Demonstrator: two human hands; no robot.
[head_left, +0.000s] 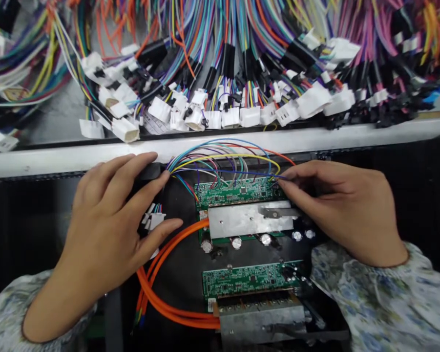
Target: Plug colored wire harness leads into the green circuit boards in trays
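Note:
A green circuit board [227, 194] with a silver metal plate [238, 222] lies in the middle, and a bundle of thin coloured wires [212, 152] arches over its back edge. With thumb and forefinger pinched, my right hand [346, 205] holds the end of a dark blue wire [256, 174] at the board's back right corner. My left hand [113, 210] is spread at the left, its forefinger touching the wires where they leave a black sleeve [151, 171]. Thick orange cables [183, 233] run from the board's left side. The blue wire's tip is hidden by my right fingers.
A second green board [249, 281] with a metal plate [263, 318] sits nearer to me, joined to orange cables. Behind a pale rail [51, 164] hang many wire harnesses with white connectors [230, 117]. More small white connectors [156, 220] lie beside my left thumb.

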